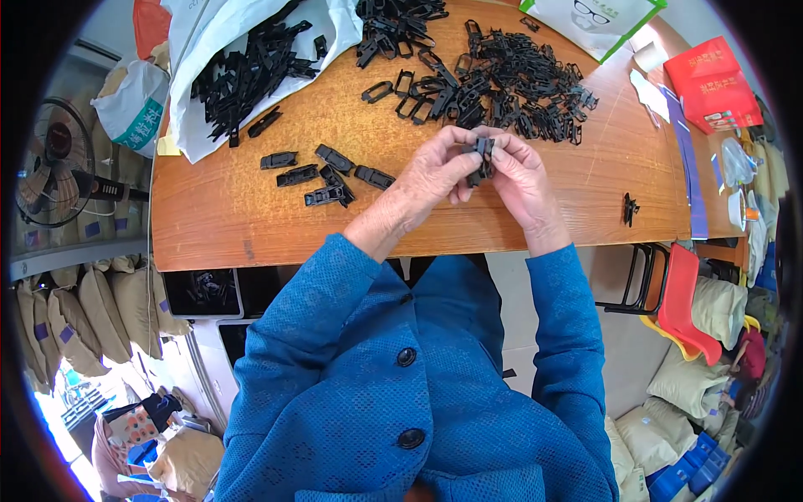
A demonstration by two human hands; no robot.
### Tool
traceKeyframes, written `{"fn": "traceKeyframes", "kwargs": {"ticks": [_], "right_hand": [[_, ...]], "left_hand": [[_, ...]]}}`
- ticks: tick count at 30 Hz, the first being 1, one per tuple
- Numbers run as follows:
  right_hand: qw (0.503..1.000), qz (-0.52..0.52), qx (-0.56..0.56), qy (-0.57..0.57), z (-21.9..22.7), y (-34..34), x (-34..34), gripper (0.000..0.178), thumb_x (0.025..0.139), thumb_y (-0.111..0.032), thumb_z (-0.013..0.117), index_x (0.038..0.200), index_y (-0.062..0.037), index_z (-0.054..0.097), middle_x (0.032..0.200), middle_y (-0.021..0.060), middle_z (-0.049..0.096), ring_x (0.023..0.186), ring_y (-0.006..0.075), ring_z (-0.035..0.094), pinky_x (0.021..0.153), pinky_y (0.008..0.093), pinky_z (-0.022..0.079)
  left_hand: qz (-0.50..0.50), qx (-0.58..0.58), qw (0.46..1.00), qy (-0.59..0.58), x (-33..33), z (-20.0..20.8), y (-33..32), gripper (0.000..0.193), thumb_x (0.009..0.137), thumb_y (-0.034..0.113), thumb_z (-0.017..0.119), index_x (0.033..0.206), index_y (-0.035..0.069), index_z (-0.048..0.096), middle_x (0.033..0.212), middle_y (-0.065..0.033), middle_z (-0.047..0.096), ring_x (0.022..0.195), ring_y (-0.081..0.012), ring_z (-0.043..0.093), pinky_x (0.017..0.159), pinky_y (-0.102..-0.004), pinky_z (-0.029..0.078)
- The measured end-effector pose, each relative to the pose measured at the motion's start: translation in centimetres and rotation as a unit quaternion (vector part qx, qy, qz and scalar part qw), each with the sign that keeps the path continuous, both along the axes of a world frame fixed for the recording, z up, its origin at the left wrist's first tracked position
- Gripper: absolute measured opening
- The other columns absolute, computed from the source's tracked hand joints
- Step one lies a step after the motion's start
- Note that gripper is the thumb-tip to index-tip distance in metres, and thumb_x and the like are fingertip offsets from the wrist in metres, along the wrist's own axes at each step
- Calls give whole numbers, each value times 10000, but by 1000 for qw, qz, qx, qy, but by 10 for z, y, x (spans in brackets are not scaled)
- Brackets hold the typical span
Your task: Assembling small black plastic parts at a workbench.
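Above the wooden table, my left hand and my right hand come together on a small black plastic part. Fingers of both hands pinch it, and they cover much of its shape. Left of my hands lie several black plastic pieces, oblong and apart from the piles. Just beyond my fingers spreads a big pile of black frame-like parts. A single black piece rests by itself to the right.
A white bag holding black parts lies open at the far left of the table. Another black pile sits at the back. Red packets are at the right; a fan stands left, a red chair right.
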State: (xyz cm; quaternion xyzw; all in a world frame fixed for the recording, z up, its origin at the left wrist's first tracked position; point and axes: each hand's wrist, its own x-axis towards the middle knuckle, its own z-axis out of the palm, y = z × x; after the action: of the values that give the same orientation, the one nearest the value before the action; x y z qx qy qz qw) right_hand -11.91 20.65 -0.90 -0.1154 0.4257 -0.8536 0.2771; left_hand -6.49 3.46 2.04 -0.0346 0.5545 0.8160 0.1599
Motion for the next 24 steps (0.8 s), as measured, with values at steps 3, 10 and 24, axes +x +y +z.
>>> {"fn": "traceKeyframes", "kwargs": {"ticks": [3,10,24], "right_hand": [[1000,13,-9,15,-4,-3,4,46,912,-103,609,945,-76,626,1195,52,577,1056,155,547,946,338,426],[998,18,47,47,-7,-2,3,144,906,-116,619,1028,-40,636,1228,77,578,1118,174,537,991,344,411],[984,35,-141,-101,-14,-13,15,414,910,-174,602,1258,39,528,1363,149,492,1295,278,434,1077,432,380]], "left_hand": [[27,26,999,-23,0,-7,-4,204,923,205,608,1066,84,527,814,2,554,594,-58,545,510,-186,429],[10,-43,998,-42,-5,-2,-10,174,912,200,623,1012,83,541,786,16,547,567,-44,525,489,-165,397],[-46,118,989,-76,3,-13,-11,143,916,212,628,1011,113,589,760,8,592,551,-50,520,477,-149,385]]}}
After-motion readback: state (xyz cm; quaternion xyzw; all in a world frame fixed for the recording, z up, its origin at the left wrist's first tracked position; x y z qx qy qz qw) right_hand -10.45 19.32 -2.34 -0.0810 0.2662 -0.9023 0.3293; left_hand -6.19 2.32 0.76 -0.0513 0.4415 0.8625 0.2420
